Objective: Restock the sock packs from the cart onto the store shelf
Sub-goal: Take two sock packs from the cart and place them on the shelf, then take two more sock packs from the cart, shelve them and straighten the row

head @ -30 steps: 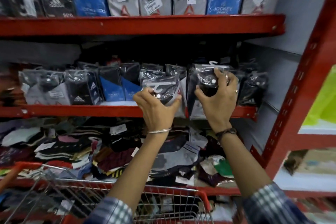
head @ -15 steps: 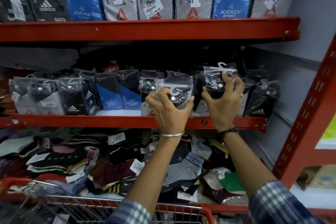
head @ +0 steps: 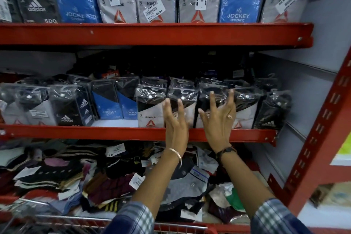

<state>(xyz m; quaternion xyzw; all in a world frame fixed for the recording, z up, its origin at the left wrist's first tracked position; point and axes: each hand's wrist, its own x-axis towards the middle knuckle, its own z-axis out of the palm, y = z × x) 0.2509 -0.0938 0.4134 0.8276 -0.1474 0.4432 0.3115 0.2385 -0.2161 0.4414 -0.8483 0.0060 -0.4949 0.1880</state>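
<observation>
Two plastic-wrapped sock packs stand upright side by side on the middle red shelf point(head: 133, 133): one pack point(head: 183, 99) behind my left hand, the other point(head: 212, 99) behind my right. My left hand point(head: 175, 119) is open with fingers spread, just in front of the first pack. My right hand point(head: 218, 119), with a ring on it, is open too, fingers splayed in front of the second pack. Neither hand grips anything. A Reebok pack point(head: 151, 108) stands to the left of them. The cart's red rim point(head: 186, 228) shows at the bottom edge.
More sock packs line the middle shelf, Jockey point(head: 108, 104) and Adidas point(head: 70, 108) to the left, an Adidas pack point(head: 271, 110) at the right end. The top shelf point(head: 152, 33) holds larger packs. Loose socks point(head: 95, 176) pile on the bottom shelf. A red upright point(head: 319, 138) stands at right.
Both hands have let go of the sock packs they held; the packs now stand on the middle shelf and the fingers have opened. The view has moved closer to the shelf.
</observation>
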